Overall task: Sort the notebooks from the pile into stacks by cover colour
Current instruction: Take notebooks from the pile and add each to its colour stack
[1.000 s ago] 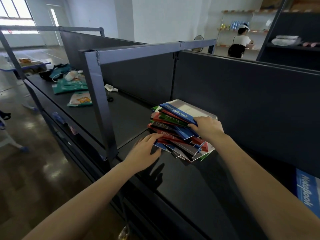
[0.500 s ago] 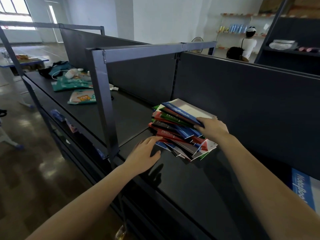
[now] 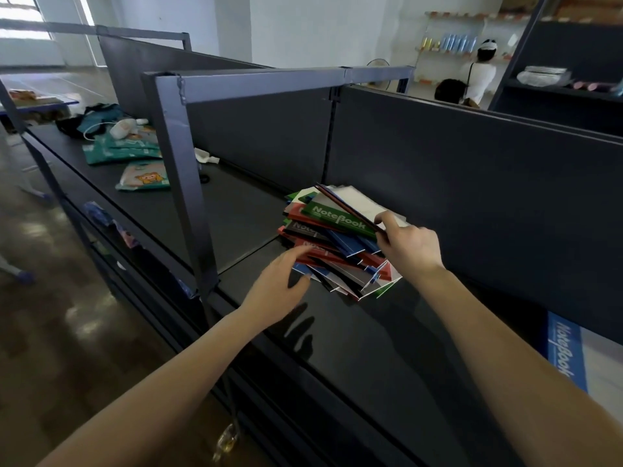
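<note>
At the near right edge of the dark surface, a blue notebook lies flat by itself, well apart from the others, with its title strip facing up. Two bare forearms reach in from below.

The left hand is relaxed, with its fingers nearly straight. Its fingertips touch the near left edge of the pile, low down among the red and blue covers. The pile sits further in, a loose heap of red, blue, green and dark covers fanned at different angles, close to the back panel.

The right hand pinches the near corner of the top notebook between thumb and fingers. That notebook is tilted, with its left edge raised off the pile. A green notebook shows just beneath it.

Left of the pile a metal post rises from the front edge of the surface. Beyond it, teal packets lie scattered on the surface.

Far behind the panel, a person in a white top stands facing wall shelves that hold bottles.
</note>
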`<action>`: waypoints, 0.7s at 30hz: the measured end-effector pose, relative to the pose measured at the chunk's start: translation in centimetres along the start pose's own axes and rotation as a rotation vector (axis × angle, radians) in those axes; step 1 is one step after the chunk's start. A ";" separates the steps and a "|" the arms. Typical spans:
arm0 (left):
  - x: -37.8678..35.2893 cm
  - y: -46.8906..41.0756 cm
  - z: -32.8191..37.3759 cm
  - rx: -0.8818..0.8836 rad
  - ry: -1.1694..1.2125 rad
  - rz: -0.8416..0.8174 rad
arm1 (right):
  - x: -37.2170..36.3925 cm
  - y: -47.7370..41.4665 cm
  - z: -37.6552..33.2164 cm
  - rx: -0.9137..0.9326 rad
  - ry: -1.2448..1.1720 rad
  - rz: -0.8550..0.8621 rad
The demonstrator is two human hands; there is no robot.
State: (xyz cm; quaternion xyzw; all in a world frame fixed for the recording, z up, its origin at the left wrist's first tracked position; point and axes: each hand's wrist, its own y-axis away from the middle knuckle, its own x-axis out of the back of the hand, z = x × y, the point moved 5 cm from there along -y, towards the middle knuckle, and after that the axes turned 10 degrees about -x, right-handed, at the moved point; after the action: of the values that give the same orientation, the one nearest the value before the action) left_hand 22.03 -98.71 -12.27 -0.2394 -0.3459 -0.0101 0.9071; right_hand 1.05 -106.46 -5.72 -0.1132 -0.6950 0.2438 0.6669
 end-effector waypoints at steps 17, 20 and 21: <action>-6.5 -2.5 6.0 0.319 0.568 0.422 | 1.2 10.1 -2.3 0.122 -0.167 0.122; -6.4 -2.6 5.4 0.360 0.576 0.427 | 0.6 10.5 -1.9 0.116 -0.180 -0.129; -6.4 -2.7 5.1 0.370 0.585 0.417 | 0.5 10.5 -1.4 0.105 -0.182 -0.204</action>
State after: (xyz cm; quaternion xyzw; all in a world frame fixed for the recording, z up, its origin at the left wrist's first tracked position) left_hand 13.48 -99.76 -11.83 -0.1243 -0.0129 0.1690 0.9777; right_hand 0.66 -96.96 -10.43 0.0154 -0.7468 0.2200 0.6275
